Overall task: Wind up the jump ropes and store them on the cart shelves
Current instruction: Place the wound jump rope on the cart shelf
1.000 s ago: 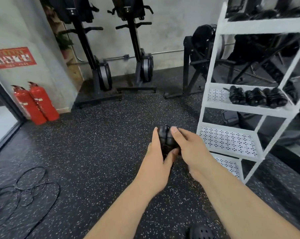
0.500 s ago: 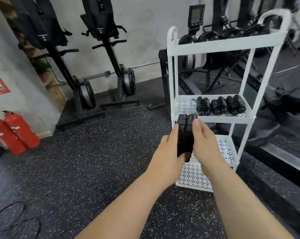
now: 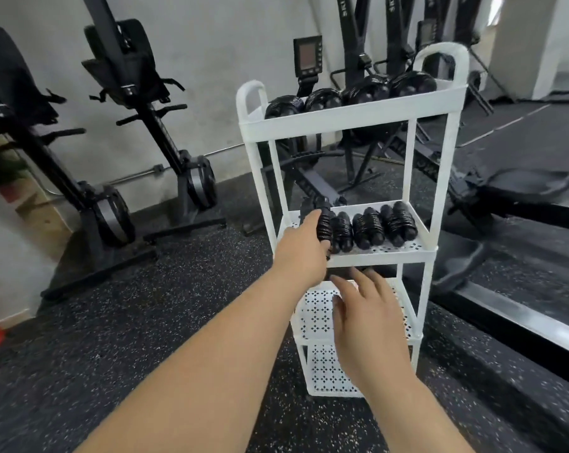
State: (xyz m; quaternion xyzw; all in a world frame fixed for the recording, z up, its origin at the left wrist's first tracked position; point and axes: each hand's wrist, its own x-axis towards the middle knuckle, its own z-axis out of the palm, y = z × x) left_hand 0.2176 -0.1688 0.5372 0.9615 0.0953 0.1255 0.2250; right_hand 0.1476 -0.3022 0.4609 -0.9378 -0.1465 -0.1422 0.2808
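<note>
Bundle of black wound jump rope [image 3: 325, 220] looks light, firm; left hand [image 3: 304, 253] grips its middle, right hand [image 3: 365, 308] spread, empty.

Third shelf [image 3: 316, 312] lies open (fourth shelf [image 3: 325, 371] seemingly too); wound ropes [image 3: 371, 227] crowd the second shelf [image 3: 381, 256].

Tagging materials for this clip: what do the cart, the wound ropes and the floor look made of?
Cart: likely plastic, matte white; moulded rounded handles, punched shelf holes.
Shelved ropes: black, slightly glossy, probably PVC cord on plastic handles; ribbed coils catch light. The rope in the left hand looks alike.
Floor: probably rubber matting; matte black with pale speckles.
</note>
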